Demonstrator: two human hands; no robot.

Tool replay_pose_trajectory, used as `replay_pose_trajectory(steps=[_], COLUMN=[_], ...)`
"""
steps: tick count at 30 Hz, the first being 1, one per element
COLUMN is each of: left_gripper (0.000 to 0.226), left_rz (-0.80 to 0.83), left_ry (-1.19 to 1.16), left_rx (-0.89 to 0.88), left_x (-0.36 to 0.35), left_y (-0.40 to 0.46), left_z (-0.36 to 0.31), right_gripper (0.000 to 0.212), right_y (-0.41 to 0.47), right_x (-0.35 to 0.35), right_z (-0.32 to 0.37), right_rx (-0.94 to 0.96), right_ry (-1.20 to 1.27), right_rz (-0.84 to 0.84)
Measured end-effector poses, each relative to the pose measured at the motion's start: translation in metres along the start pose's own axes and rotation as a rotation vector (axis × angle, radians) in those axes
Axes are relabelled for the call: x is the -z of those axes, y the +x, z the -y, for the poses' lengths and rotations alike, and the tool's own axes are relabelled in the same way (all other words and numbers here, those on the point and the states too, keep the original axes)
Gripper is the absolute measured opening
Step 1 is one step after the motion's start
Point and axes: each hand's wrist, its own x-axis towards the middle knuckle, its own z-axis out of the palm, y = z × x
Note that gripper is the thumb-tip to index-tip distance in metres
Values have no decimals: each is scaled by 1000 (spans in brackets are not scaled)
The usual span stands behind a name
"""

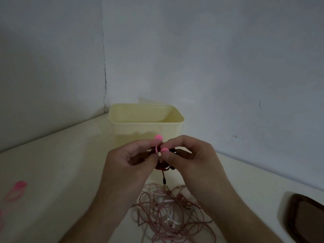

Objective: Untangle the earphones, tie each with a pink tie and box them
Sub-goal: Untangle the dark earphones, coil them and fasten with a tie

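Before cream box (146,130) | hands: left (130,157), right (191,159) pinch pink tie (158,143) round red earphones (162,165) | tangled cords (168,211) below

Looks like a plain room in a home, dimly lit: bare grey-white painted walls (210,58) meeting in a cracked corner (104,76), a cream tabletop (52,163) pushed right into it, a pale yellow plastic storage box (147,132) standing there.

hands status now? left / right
Left hand: closed, pinching thin pink tie around the coiled red earphone bundle.
Right hand: closed, pinching the tie's other end.
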Motion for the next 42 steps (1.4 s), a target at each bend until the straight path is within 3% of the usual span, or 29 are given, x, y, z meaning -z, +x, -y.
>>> replay_pose_trajectory(steps=[5,8,17,31,42], left_gripper=[42,44,40,44,45], left_rz=[30,44,91,92,92], left_ry=[89,148,226,238,215], left_rx=[-9,-8,-64,-92,-79], left_x=[-1,-2,-1,-4,-3], left_y=[-2,-3,-5,-9,-8], left_z=[-3,-4,1,2,3], right_gripper=[26,23,20,19,16], right_y=[2,0,0,-2,1], right_x=[-3,-3,1,0,3], right_z=[-4,-5,-1,-6,-1], right_rx=[173,156,52,188,83], right_ry=[-257,-316,-303,-382,-346], right_rz=[-113,-110,-80,-133,-90])
